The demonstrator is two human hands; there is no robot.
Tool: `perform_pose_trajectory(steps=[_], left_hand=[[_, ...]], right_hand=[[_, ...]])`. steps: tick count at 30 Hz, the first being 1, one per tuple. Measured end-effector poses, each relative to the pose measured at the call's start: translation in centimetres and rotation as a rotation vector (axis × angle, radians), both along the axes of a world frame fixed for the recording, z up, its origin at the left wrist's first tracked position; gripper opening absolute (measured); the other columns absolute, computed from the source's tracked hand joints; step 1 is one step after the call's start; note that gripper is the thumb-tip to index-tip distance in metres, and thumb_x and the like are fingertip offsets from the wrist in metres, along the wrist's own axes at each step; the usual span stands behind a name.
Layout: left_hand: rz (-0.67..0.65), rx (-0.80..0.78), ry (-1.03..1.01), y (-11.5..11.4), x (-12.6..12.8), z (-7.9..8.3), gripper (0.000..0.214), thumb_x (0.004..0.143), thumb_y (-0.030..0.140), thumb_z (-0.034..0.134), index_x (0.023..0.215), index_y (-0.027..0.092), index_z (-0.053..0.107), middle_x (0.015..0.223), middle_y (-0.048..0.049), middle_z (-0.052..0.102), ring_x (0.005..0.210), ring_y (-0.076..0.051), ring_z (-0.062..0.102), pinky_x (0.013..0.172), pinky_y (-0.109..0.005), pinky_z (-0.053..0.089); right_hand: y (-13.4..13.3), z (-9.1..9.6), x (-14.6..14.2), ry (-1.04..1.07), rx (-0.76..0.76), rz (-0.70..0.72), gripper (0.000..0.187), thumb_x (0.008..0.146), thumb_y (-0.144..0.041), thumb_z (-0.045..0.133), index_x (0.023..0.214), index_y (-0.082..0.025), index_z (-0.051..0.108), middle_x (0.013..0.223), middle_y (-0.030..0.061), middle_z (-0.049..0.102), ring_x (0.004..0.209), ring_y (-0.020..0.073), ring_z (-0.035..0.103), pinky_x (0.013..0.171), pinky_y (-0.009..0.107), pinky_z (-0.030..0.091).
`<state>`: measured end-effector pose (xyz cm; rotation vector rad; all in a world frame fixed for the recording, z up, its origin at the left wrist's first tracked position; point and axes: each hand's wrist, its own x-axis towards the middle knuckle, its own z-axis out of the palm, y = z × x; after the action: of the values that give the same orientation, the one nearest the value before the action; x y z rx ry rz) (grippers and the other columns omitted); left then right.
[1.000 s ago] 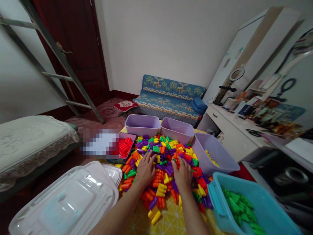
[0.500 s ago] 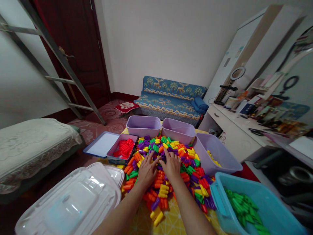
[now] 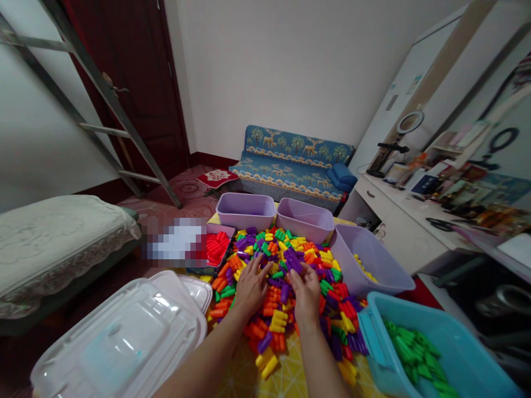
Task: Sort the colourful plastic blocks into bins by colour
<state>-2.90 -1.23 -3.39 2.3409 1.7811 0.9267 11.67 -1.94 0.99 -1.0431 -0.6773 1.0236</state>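
A big heap of toy plastic building pieces, tube-like and joined in short rows, covers the table in orange, yellow, red, green and purple. My left hand rests on the heap's middle, fingers spread, with nothing visibly gripped. Beside it, my right hand is closed on a purple building piece, raised slightly above the pile between thumb and fingers. Another purple tube lies between the hands. My right palm and fingers hide part of the heap.
Behind the heap stand two lilac bins, and a third lilac bin at right holds yellow pieces. A blue tub contains green pieces. Red pieces fill a box at left. Stacked translucent lids lie at front left.
My right hand has moved slightly right, turned, and closed on a purple piece, lifting it off the heap. My left hand stays in nearly the same place.
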Motion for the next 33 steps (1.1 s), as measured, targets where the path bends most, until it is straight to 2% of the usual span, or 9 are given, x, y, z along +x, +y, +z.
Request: perform_pose_trajectory(steps=[4, 7, 10, 14, 25, 29, 33], left_hand=[[-0.004, 0.003, 0.005, -0.1, 0.0, 0.1, 0.060, 0.081, 0.013, 0.055, 0.138, 0.031, 0.048, 0.151, -0.0064, 0.037, 0.136, -0.027, 0.036, 0.111, -0.046, 0.035], [-0.003, 0.002, -0.001, 0.0, 0.0, 0.1, 0.060, 0.080, 0.012, 0.055, 0.138, 0.030, 0.048, 0.150, -0.0066, 0.038, 0.136, -0.027, 0.036, 0.111, -0.046, 0.035], [0.002, 0.001, 0.000, 0.0, 0.0, 0.1, 0.059, 0.081, 0.013, 0.055, 0.136, 0.031, 0.049, 0.150, -0.0063, 0.038, 0.136, -0.027, 0.037, 0.110, -0.046, 0.036], [0.005, 0.010, 0.008, 0.0, 0.0, 0.1, 0.056, 0.082, 0.015, 0.054, 0.136, 0.031, 0.050, 0.150, -0.0064, 0.038, 0.136, -0.027, 0.037, 0.110, -0.046, 0.036], [0.002, 0.017, 0.004, 0.1, 0.0, -0.2, 0.053, 0.085, 0.018, 0.054, 0.136, 0.030, 0.049, 0.149, -0.0061, 0.039, 0.136, -0.027, 0.038, 0.110, -0.046, 0.036], [-0.002, 0.017, 0.002, 0.1, -0.1, -0.2, 0.051, 0.086, 0.021, 0.053, 0.136, 0.029, 0.049, 0.150, -0.0064, 0.038, 0.136, -0.026, 0.037, 0.110, -0.046, 0.036], [-0.006, 0.021, -0.010, 0.1, -0.1, -0.2, 0.052, 0.085, 0.020, 0.055, 0.136, 0.029, 0.050, 0.150, -0.0062, 0.038, 0.135, -0.026, 0.038, 0.110, -0.046, 0.036]], right_hand=[[-0.9, 0.9, -0.1, 0.323, -0.046, 0.161, 0.044, 0.056, -0.017, 0.081, 0.096, -0.023, 0.064, 0.094, -0.0030, 0.070, 0.090, 0.0141, 0.066, 0.083, 0.031, 0.056], [-1.2, 1.1, 0.0, 0.408, -0.098, 0.256, 0.037, 0.056, -0.013, 0.081, 0.089, -0.022, 0.066, 0.089, -0.0035, 0.072, 0.087, 0.0141, 0.068, 0.083, 0.032, 0.057], [-1.5, 0.9, 0.2, 0.442, -0.121, 0.326, 0.028, 0.064, -0.019, 0.080, 0.088, -0.021, 0.066, 0.092, -0.0014, 0.073, 0.090, 0.0167, 0.069, 0.086, 0.037, 0.056], [-1.8, 0.8, 0.1, 0.469, -0.114, 0.352, 0.022, 0.071, -0.025, 0.077, 0.090, -0.021, 0.068, 0.096, 0.0016, 0.074, 0.091, 0.0184, 0.070, 0.089, 0.041, 0.055], [-2.1, 0.8, -0.6, 0.554, -0.073, 0.437, 0.026, 0.071, -0.019, 0.072, 0.096, -0.024, 0.068, 0.100, 0.0014, 0.073, 0.111, 0.0200, 0.063, 0.103, 0.046, 0.046], [-2.3, 0.9, -0.8, 0.581, -0.087, 0.432, 0.023, 0.070, -0.018, 0.074, 0.091, -0.025, 0.068, 0.099, -0.0007, 0.073, 0.106, 0.0175, 0.065, 0.102, 0.043, 0.047], [-2.0, 0.9, -0.6, 0.613, -0.165, 0.450, 0.017, 0.073, -0.021, 0.070, 0.090, -0.023, 0.067, 0.097, 0.0015, 0.073, 0.099, 0.0178, 0.067, 0.094, 0.042, 0.051]])
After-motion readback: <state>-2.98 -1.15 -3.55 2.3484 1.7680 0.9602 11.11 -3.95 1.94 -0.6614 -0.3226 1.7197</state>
